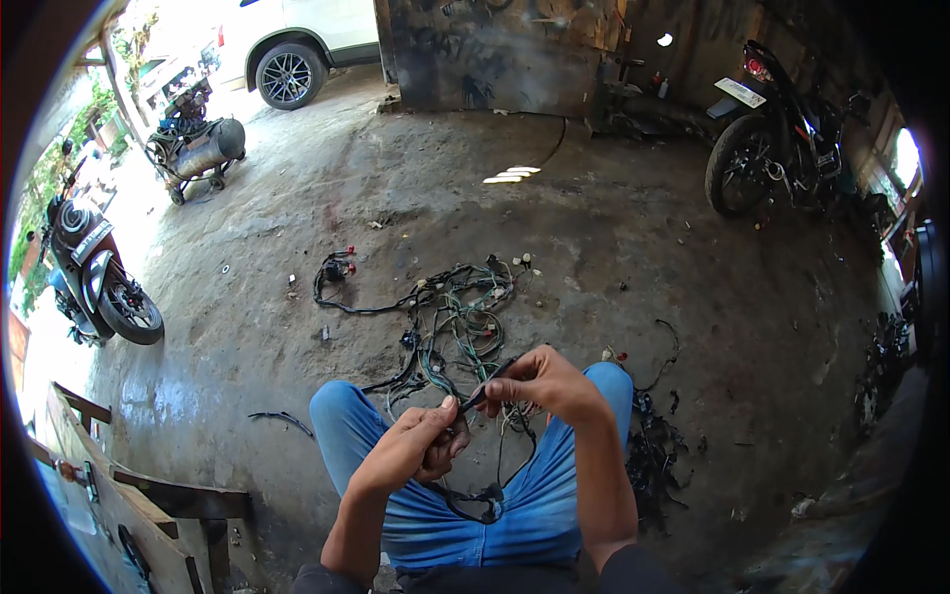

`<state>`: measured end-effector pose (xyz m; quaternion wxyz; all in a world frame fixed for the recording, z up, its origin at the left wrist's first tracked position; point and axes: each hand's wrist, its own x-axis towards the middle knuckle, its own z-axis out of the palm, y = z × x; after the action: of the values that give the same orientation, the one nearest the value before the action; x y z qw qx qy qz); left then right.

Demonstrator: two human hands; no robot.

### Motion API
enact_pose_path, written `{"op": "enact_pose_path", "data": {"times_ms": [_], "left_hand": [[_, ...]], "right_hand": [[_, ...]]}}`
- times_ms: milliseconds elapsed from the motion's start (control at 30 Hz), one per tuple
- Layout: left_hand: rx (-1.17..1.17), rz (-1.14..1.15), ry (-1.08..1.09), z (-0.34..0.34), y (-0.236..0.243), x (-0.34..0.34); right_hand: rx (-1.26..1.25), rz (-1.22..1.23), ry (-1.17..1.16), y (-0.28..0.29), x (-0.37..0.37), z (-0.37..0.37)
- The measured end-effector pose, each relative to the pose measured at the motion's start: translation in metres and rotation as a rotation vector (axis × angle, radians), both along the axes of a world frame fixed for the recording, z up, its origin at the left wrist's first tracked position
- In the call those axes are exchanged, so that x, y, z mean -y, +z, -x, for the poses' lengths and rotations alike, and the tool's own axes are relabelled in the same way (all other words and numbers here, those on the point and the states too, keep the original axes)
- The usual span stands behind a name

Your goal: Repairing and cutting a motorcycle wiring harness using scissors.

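While the wiring harness (450, 312) sprawls on the floor past the knees, both hands, left hand (421, 441) and right hand (544, 381), pinch what looks like one black cable (487, 384).

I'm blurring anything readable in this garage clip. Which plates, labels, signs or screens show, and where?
Licence plate: rear of the black motorcycle, upper right; small white rectangle, tilted.
Scooter at the left edge: a pale panel on its front, too small to tell whether it is a plate.
No packages, signs or screens show.
The left hand and right hand hold only a dark wire; no label shows on it.
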<state>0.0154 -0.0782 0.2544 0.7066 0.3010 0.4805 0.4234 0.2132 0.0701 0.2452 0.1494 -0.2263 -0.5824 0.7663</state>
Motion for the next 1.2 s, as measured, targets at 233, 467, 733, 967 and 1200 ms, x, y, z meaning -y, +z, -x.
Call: {"op": "enact_pose_path", "data": {"times_ms": [233, 467, 733, 967, 1200], "left_hand": [[0.085, -0.022, 0.200, -0.015, -0.019, -0.005], [-0.392, -0.160, 0.313, -0.038, -0.030, -0.011], [-0.873, -0.561, 0.256, -0.047, -0.022, -0.011], [-0.974, -0.649, 0.304, -0.053, -0.023, -0.011], [-0.740, -0.444, 0.372, -0.050, -0.026, -0.010]], "right_hand": [[0.177, -0.113, -0.183, -0.008, 0.011, 0.018], [0.046, -0.153, -0.688, -0.032, 0.073, 0.026], [0.058, -0.128, -0.768, -0.032, 0.081, 0.020], [-0.029, 0.002, -0.829, -0.028, 0.093, 0.020], [-0.378, 0.027, -0.817, -0.051, 0.098, 0.022]]}}
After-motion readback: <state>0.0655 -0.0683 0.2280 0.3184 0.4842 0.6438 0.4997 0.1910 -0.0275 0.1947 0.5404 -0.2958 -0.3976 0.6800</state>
